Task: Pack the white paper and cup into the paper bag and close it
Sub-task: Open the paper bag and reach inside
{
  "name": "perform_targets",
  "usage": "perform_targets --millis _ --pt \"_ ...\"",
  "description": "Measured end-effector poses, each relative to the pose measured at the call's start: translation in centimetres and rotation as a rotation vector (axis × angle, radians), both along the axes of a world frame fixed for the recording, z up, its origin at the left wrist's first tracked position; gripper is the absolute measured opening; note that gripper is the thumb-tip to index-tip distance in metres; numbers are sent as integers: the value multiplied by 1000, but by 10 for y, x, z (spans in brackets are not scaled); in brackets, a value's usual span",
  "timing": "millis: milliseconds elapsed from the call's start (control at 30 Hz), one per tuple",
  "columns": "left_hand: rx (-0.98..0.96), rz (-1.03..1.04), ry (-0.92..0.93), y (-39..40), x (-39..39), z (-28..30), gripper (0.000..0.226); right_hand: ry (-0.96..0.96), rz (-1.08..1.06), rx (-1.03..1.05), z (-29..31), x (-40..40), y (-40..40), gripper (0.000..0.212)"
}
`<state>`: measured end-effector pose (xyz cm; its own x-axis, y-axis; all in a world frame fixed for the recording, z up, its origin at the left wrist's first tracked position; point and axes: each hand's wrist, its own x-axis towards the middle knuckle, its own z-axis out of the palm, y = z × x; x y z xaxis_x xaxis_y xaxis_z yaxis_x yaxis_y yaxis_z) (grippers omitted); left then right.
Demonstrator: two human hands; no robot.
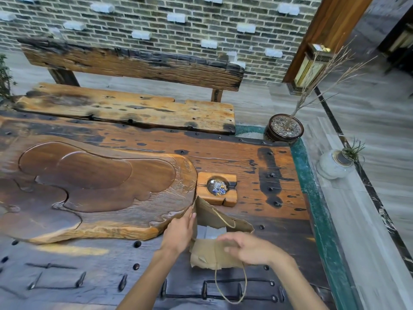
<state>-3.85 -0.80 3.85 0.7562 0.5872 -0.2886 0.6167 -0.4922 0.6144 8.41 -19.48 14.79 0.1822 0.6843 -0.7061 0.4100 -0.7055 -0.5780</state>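
Dark, weathered wooden table studded with iron nails, edged in green along its right side. A large carved wooden tray lies on its left part; a square wooden ashtray just beside the tray; the brown paper bag, mouth open, stands near the front edge.

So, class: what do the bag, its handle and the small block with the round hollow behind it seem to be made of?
The paper bag looks like matt brown kraft paper: it creases, and its rim is torn ragged. Its handle seems to be thin twisted cord, probably paper or jute, hanging in a limp loop. The small block looks like polished orange-brown wood with visible grain; its hollow may be glass- or metal-lined, which is hard to tell.
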Motion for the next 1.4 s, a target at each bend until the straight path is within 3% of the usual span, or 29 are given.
perform_targets --millis 133,267,400,667,833,933,1200,1300,1400 --pt "-16 -15 -20 -2 -3 0 45 -161 -15 -121 -42 -5 36 45" --pt "-37 -11 -36 -2 -5 -1 44 -364 -97 -209 -64 2 46 36" --pt "-37 -20 -44 -2 -4 1 43 -443 -67 -229 -75 8 41 36" --pt "-24 -36 -11 -1 -2 6 47 -379 -1 -294 -77 32 42 109" --pt "-4 -65 -17 -7 0 13 46 -259 95 -446 -75 42 43 134" --pt "0 -61 -7 -10 -2 16 45 -260 156 -474 -74 44 38 129" --pt "-25 -51 7 -17 -8 11 48 -327 28 -561 -79 46 40 90" --pt "-40 -54 -7 -20 -6 12 49 -290 48 -581 -86 48 50 100" --pt "-55 -64 -23 -23 -3 14 48 -238 24 -603 -85 41 58 96"
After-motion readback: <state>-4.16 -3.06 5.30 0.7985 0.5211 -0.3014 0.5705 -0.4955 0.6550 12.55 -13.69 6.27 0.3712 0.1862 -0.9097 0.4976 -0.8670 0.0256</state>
